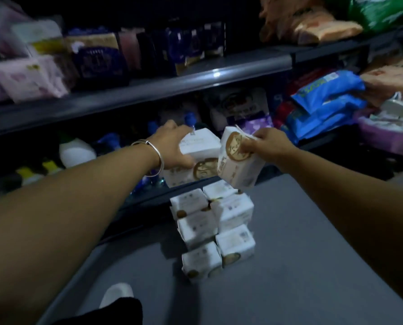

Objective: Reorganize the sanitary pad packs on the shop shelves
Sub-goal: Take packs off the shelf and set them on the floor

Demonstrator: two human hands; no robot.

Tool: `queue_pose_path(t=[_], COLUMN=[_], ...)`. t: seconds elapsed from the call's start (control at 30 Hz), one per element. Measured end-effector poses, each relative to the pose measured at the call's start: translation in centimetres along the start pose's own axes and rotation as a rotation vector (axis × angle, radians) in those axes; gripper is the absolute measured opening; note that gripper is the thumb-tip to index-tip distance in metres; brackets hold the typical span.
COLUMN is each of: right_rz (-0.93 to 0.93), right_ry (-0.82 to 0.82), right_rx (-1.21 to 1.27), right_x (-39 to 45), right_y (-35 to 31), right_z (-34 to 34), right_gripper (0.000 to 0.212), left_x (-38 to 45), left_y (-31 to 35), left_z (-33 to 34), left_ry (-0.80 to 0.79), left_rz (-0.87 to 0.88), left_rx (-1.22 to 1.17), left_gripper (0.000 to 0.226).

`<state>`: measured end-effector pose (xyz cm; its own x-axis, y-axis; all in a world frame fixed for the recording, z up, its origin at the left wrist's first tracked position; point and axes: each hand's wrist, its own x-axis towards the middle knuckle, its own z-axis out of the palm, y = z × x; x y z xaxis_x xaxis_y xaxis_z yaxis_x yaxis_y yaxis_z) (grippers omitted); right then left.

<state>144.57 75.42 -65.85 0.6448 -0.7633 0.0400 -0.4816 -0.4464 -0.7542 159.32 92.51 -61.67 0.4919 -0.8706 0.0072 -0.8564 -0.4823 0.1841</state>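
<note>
While a stack of white packs [215, 233] is standing on the grey floor [301, 242] by the lower shelf [149, 200], the left hand [172, 146], wearing a silver bangle [154, 158], is gripping a white pack [199, 158] at the shelf edge, and the right hand [269, 145] is pinching a second, tilted pack [239, 160] just beside it.

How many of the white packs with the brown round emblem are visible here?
9: one under the left hand, pack, on another at the shelf edge; one in the right hand; six stacked on the floor. More may be hidden behind.
</note>
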Motion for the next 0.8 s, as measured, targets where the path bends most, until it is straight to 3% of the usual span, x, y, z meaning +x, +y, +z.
queue_pose_path(t=[0.27,0.47,0.6,0.73,0.8], right_rz=[0.101,0.010,-0.113,-0.376,-0.465], right_ry=[-0.365,-0.620,-0.749,-0.810,-0.809], right_rx=[-0.191,-0.516,-0.692,-0.949,-0.974], right_x=[-0.6,-0.7,-1.0,-1.9,-2.5], right_y=[7.0,8.5,8.8,8.7,9.2], right_z=[4.3,8.6,10.5,12.3,13.7], right_gripper=[0.037,0.061,0.070,0.078,0.085], left_x=[0.5,0.2,-0.2,-0.9,-1.3], left_y=[-2.0,-3.7,-4.6,-5.7,-6.0], left_z=[9.4,12.1,13.1,14.7,15.5], left_ry=[-0.266,-0.377,-0.483,-0.579,-0.616], left_rz=[-0.067,-0.096,-0.176,-0.245,-0.246], left_rx=[-0.055,-0.078,-0.089,-0.134,-0.115], left_gripper=[0.077,0.077,0.072,0.055,0.061])
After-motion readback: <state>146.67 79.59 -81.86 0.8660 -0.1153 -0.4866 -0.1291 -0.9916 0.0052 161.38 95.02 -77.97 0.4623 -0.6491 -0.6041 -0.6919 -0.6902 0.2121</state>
